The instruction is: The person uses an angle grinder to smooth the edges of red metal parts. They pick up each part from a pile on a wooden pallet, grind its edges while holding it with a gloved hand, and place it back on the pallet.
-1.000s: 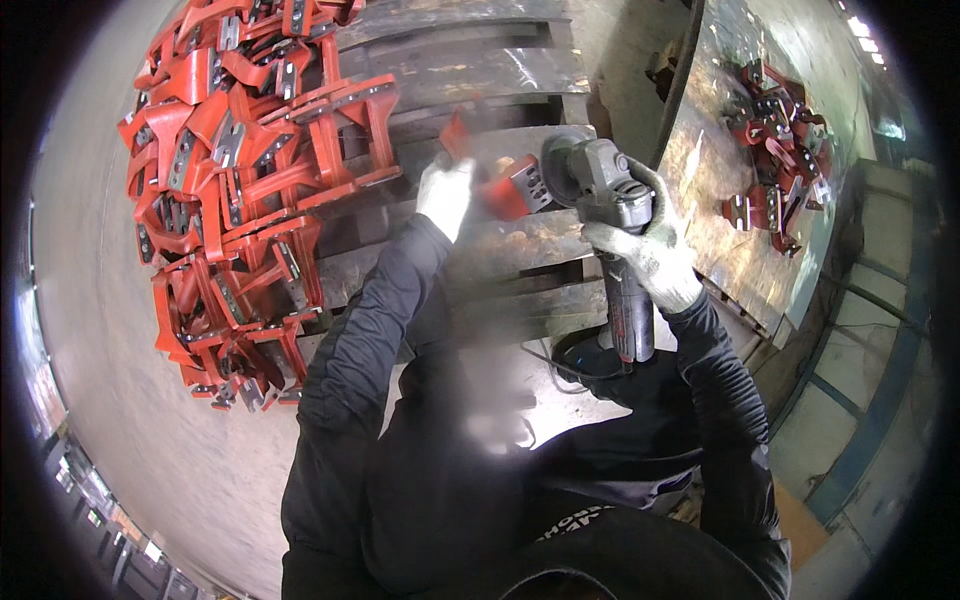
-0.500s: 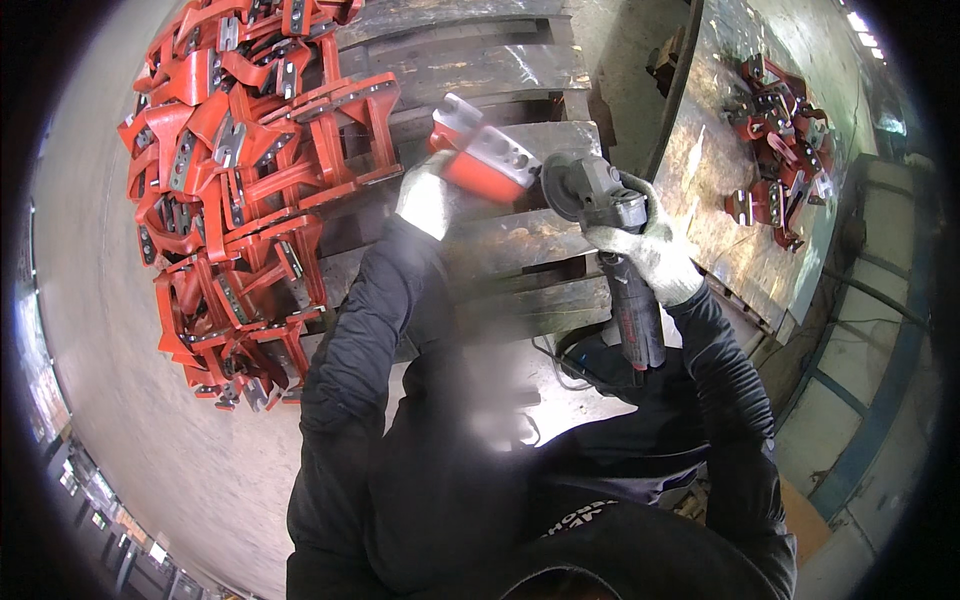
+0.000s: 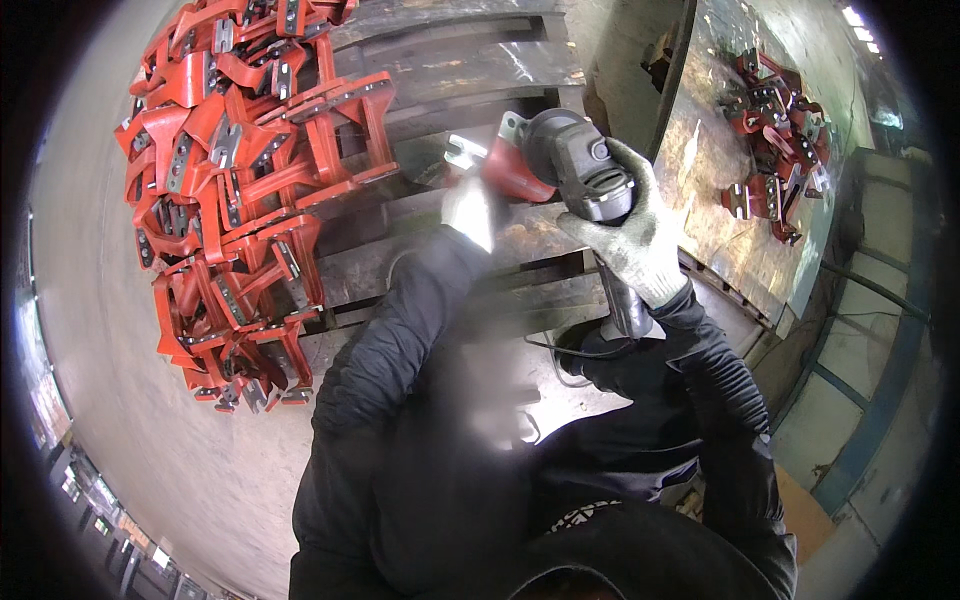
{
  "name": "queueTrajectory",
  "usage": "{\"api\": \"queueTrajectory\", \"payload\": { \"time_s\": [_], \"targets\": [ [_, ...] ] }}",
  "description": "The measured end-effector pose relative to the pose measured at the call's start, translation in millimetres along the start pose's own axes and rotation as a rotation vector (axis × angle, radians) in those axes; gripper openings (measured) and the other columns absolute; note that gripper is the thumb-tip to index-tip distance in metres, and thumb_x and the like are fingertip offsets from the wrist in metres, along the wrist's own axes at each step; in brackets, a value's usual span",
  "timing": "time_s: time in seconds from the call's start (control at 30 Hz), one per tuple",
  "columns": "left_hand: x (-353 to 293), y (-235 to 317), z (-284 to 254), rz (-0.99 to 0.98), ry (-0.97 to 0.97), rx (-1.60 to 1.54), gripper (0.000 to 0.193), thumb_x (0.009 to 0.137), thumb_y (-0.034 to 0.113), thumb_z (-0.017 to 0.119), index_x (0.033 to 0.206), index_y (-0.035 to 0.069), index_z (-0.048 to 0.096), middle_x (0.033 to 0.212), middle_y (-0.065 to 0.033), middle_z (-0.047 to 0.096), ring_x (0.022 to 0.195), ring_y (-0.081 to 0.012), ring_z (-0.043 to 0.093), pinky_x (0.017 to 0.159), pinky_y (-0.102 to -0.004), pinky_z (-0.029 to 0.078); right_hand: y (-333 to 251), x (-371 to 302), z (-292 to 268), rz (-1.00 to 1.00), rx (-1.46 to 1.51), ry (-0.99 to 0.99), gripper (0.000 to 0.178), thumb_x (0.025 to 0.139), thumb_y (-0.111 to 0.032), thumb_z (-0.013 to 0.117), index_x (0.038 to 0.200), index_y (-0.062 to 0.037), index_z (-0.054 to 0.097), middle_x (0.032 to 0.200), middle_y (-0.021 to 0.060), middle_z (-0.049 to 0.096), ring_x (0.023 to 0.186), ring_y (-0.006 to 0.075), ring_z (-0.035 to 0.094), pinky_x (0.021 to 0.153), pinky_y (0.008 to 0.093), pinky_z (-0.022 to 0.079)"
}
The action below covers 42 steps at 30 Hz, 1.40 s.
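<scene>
Over the wooden pallet, my gloved left hand (image 3: 468, 212) grips a red metal bracket (image 3: 515, 172) with bare grey ends; glare whitens that glove and its fingers are partly hidden. My gloved right hand (image 3: 632, 232) is wrapped around a dark angle grinder (image 3: 592, 178) just behind its head. The grinder's disc (image 3: 545, 140) overlaps the bracket's right end; whether they touch I cannot tell. From the grinder's lower end a black cord (image 3: 580, 352) loops down beside my leg.
A large heap of red metal brackets (image 3: 215, 200) lies at the left, on and beside the slatted wooden pallet (image 3: 470, 75). To the right a smaller pile of red brackets (image 3: 775, 140) rests on a worn wooden board (image 3: 725, 220). A blue-framed panel (image 3: 845, 400) stands at the far right.
My left hand has moved right with the bracket, which has turned. My right hand has shifted slightly left and the grinder has tilted, bringing its disc over the bracket's end.
</scene>
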<state>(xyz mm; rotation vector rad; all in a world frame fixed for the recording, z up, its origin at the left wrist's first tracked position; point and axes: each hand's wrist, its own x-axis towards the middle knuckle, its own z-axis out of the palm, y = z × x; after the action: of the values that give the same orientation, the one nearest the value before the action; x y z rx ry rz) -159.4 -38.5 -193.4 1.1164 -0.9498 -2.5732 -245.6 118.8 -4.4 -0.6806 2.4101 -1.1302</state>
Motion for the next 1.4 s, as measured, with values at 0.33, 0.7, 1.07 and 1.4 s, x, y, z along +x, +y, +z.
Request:
{"api": "queueTrajectory", "payload": {
  "time_s": [0.33, 0.7, 1.07, 1.4],
  "targets": [
    [-28.9, 9.9, 31.0, -0.111, -0.137, -0.434, 0.037, 0.106, 0.023, 0.044, 0.129, -0.006, 0.051, 0.119, -0.0258, 0.064, 0.096, -0.0385, 0.068, 0.083, -0.0448, 0.060, -6.9, 4.3, -0.2, 0.001, 0.034, -0.073, 0.092, 0.066, -0.025, 0.093, 0.145, -0.0122, 0.048, 0.128, 0.0163, 0.066, 0.115, 0.0251, 0.066, 0.100, 0.0379, 0.052],
    [-12.1, 21.7, -2.5, -0.103, -0.295, -0.295, 0.026, 0.095, 0.015, 0.058, 0.118, 0.002, 0.059, 0.107, -0.0111, 0.067, 0.095, -0.0244, 0.067, 0.080, -0.0395, 0.058, 7.2, 2.8, -1.0, 0.039, 0.006, -0.098, 0.090, 0.066, -0.022, 0.091, 0.144, -0.0107, 0.048, 0.127, 0.0154, 0.065, 0.114, 0.0247, 0.065, 0.100, 0.0383, 0.052],
    [-35.0, 52.1, 4.0, -0.176, 0.078, -0.375, 0.032, 0.103, 0.033, 0.047, 0.125, 0.014, 0.060, 0.119, -0.0070, 0.067, 0.108, -0.0236, 0.066, 0.088, -0.0425, 0.059, 15.4, -1.8, -12.6, 0.105, 0.006, -0.126, 0.091, 0.066, -0.020, 0.092, 0.145, -0.0094, 0.047, 0.129, 0.0155, 0.064, 0.116, 0.0249, 0.064, 0.102, 0.0385, 0.051],
    [-34.8, 54.2, -7.0, 0.224, -0.192, 0.211, 0.030, 0.104, 0.039, 0.045, 0.116, 0.019, 0.063, 0.113, -0.0033, 0.069, 0.101, -0.0182, 0.067, 0.082, -0.0350, 0.058, 17.2, -13.8, -13.1, 0.031, 0.047, -0.120, 0.097, 0.064, -0.020, 0.093, 0.147, -0.0064, 0.044, 0.135, 0.0170, 0.058, 0.125, 0.0268, 0.057, 0.108, 0.0409, 0.046]
  ]
}}
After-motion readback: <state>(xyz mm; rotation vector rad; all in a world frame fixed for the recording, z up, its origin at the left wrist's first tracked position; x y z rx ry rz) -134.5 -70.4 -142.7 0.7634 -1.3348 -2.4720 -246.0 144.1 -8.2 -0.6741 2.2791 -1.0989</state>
